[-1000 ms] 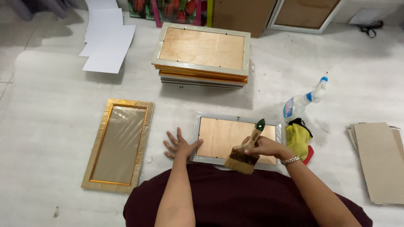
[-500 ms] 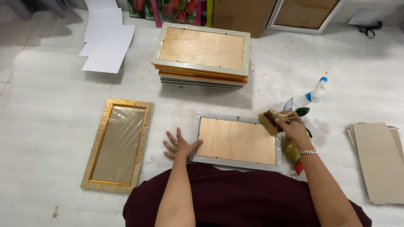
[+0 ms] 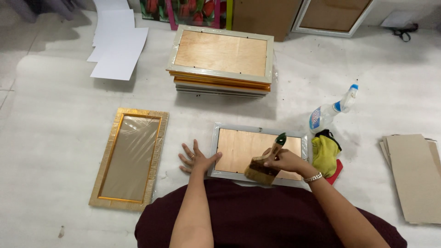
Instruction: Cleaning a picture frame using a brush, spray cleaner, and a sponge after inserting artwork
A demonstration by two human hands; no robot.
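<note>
- Fingers of the right hand [image 3: 285,160] are wrapped tight around a wide paintbrush [image 3: 265,163], gripping it near where the green handle meets the brown bristle head.
- Fingers of the left hand [image 3: 196,158] are spread apart and pressed flat on the white floor covering [image 3: 55,110], with the thumb touching the left edge of the silver frame [image 3: 257,151].
- That silver frame lies face down directly in front of the person, its plywood backing showing; every other place below is given from it.
- Bristles of the paintbrush rest on the frame's near edge, toward its right half, with the handle tilting up and away over the backing.
- Just right of the frame sits a crumpled yellow cloth [image 3: 325,154] over something red, and beyond that cloth a clear spray bottle [image 3: 331,110] lies on its side.
- Well to the right lies a pile of cardboard sheets [image 3: 415,177].
- Left of the frame, past the left hand, a gold frame [image 3: 129,158] lies flat with its length running away from the person.
- Beyond the frame, further from the person, stands a stack of frames [image 3: 221,62], backing side up.
- Far to the upper left lie loose white sheets [image 3: 117,46].
</note>
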